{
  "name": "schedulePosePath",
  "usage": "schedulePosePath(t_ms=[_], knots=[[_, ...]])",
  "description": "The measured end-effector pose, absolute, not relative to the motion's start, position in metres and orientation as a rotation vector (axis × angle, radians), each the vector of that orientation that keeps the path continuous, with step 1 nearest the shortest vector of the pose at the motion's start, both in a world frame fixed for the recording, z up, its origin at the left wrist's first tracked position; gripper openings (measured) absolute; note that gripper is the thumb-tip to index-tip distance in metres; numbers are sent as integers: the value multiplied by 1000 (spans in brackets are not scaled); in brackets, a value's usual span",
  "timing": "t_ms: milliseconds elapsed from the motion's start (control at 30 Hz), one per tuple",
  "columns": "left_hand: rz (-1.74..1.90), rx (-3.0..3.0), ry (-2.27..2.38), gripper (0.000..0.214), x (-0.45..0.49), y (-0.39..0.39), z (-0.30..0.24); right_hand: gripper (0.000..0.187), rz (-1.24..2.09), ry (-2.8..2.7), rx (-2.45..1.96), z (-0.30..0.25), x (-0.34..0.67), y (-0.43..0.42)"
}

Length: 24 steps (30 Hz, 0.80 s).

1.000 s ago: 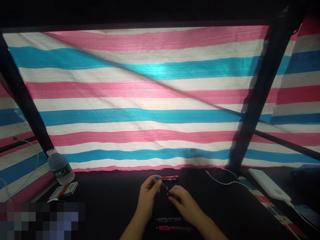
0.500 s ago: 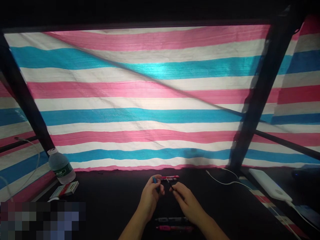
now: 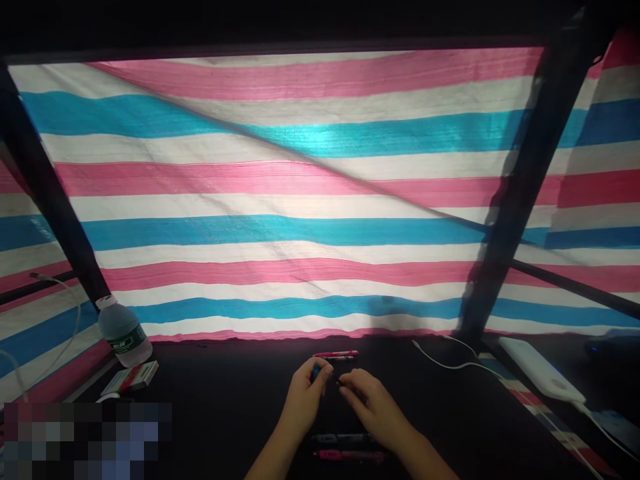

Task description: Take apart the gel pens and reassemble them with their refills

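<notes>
My left hand [image 3: 304,398] is closed around a small blue pen piece [image 3: 315,371] above the dark table [image 3: 220,413]. My right hand [image 3: 367,403] pinches a thin dark pen part [image 3: 341,383] right beside it, fingertips nearly touching. A pink and white pen [image 3: 336,355] lies on the table just beyond both hands. Close to my wrists lie a dark pen [image 3: 336,439] and a pink pen [image 3: 345,456], side by side.
A water bottle [image 3: 123,331] stands at the left, with a small red and white box [image 3: 129,377] in front of it. A white power bank [image 3: 537,369] and white cables [image 3: 445,361] lie at the right. A striped pink, blue and white tarp [image 3: 300,193] hangs behind, crossed by dark poles.
My hands had pulled the blue piece and the dark part apart, then lowered and came close together again near the table. The pens on the table have not moved.
</notes>
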<state>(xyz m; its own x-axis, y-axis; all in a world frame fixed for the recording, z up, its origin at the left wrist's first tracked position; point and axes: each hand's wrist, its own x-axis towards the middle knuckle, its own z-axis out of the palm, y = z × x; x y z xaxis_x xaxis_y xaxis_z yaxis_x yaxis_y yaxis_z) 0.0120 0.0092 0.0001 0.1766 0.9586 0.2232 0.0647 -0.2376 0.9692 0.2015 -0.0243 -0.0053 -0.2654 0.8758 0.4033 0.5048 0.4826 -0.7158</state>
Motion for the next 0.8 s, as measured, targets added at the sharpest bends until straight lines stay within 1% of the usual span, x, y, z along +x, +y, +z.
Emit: schedulePosePath(t_ms=[100,233,400,500,567,633,733,800], knots=[[1245,1488,1035,36,12,10,1,22,583,-1921,-1156,-8,201,-23],[1348,1215,956,39,10,16,1,26,596,-1875,-1175,-9,202,-21],[1342,612,750,29,8,21,1,33,642,-1784,-1157,-11,201,-21],[1331,409,698,16,9,22,4,34,680,-1711,-1119,-11,200,-21],[1334,343,689,9,10,21,7,34,702,-1684,-1110,-11,200,-20],[1341,319,696,8,10,21,9,34,707,-1682,-1111,-12,200,-19],[1342,340,707,9,10,20,11,35,698,-1685,-1117,-13,200,-19],[1337,391,699,14,10,19,10,35,699,-1690,-1123,-15,200,-19]])
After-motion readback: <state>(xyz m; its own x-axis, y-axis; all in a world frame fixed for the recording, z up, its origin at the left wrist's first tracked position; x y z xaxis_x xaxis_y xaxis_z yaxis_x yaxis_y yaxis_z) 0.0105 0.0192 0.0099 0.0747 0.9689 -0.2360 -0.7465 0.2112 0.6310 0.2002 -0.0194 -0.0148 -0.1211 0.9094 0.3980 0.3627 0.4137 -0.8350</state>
